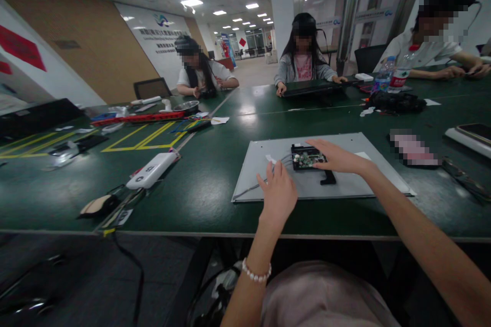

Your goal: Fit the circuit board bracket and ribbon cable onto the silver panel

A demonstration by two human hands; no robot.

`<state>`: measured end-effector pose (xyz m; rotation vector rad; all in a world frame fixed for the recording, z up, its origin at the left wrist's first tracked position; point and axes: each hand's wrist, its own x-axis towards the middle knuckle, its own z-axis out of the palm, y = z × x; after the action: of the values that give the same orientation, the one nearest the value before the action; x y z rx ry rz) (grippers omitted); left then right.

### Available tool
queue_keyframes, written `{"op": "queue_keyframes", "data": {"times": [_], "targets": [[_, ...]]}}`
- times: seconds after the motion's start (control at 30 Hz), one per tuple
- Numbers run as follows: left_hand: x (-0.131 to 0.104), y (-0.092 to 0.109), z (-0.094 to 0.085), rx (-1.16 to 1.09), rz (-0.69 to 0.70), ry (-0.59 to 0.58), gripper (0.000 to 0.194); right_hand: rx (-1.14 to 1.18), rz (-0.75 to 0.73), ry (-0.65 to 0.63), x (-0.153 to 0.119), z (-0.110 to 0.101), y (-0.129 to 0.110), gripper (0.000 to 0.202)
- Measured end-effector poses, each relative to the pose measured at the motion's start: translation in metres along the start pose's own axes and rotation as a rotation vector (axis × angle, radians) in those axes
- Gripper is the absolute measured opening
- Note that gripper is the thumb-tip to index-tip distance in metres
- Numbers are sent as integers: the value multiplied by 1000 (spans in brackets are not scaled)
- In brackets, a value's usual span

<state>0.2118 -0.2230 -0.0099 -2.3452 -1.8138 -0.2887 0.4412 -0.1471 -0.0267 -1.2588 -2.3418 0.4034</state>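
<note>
Circuit board: I am seeing the green board sitting in its black housing, resting on the grey flat panel, directly beside my right hand's thumb and partly under its fingers.
Right hand: my right hand is reaching in from the right, thumb and fingers standing apart across the board's right end; I am seeing nothing held between them.
Left hand: my left hand is hovering or resting over the panel's left part, fingers bent and spread beside the white tape; its thumb is hiding, so I cannot tell whether it is gripping anything.
Cables: dark cables are running leftward from the board, passing partly behind the left fingers.
Black bracket: an angled piece is lying just below the right hand.
Hard to see: my right fingers are covering the board's right end, and pixelation is obscuring the phone.
</note>
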Motion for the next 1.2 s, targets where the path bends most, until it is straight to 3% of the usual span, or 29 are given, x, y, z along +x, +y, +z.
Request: {"op": "queue_keyframes", "data": {"times": [0.17,0.37,0.67,0.93,1.2], "targets": [[-20,8,16,-16,22,41,50,-19,-103,20,8,10,-29,63],[-28,9,9,-34,30,56,48,-22,-212,9,12,22,-43,55],[-39,9,7,-50,41,57,37,-46,-237,-35,11,31,-55,51],[-27,-11,9,-42,-28,45,50,-56,-277,-65,12,36,-60,47],[-2,-26,20,-2,-43,80,47,-97,-314,-76,10,35,-71,39]]}}
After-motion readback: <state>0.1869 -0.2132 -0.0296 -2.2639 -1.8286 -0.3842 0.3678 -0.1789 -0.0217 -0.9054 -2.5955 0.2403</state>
